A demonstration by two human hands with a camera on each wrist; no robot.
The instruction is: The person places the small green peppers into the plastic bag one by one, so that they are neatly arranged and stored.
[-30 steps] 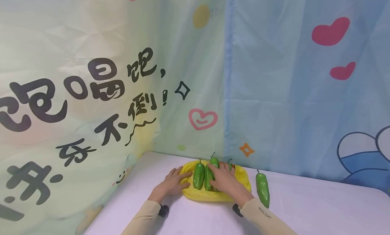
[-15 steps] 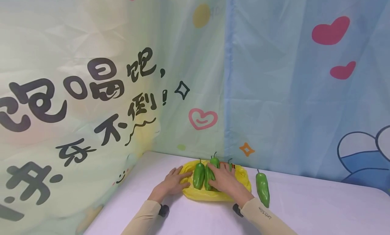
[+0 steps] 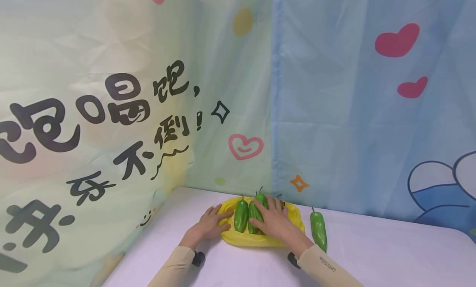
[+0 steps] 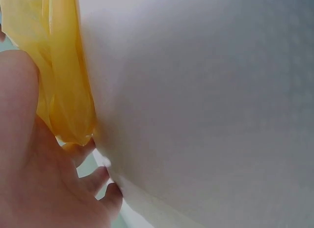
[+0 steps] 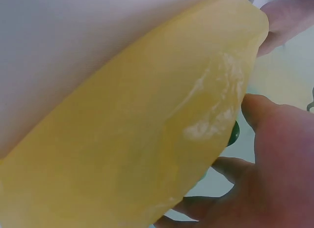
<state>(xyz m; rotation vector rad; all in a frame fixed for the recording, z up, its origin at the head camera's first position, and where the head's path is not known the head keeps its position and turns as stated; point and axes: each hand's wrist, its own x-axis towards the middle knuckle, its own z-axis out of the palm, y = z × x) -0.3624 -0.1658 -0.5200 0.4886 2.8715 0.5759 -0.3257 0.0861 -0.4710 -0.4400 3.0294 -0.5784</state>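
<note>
A yellow plastic bag lies spread on the table, its rim folded low around several green peppers. Two of them, a left pepper and a middle pepper, show plainly. My left hand touches the bag's left edge with fingers spread; in the left wrist view the yellow plastic lies by the thumb and fingers. Over the bag's right side, my right hand reaches onto the peppers with fingers spread. Its fingertips are partly behind the plastic in the right wrist view, where a pepper tip peeks out.
Another green pepper lies on the white table, right of the bag, close to my right forearm. A small reddish-dark patch shows beside my right fingers. Printed cloth curtains hang behind and at the left.
The right hand's fingers have shifted slightly over the peppers, and the middle peppers sit a little differently. My left hand keeps its place at the bag. The head view has tilted slightly.
</note>
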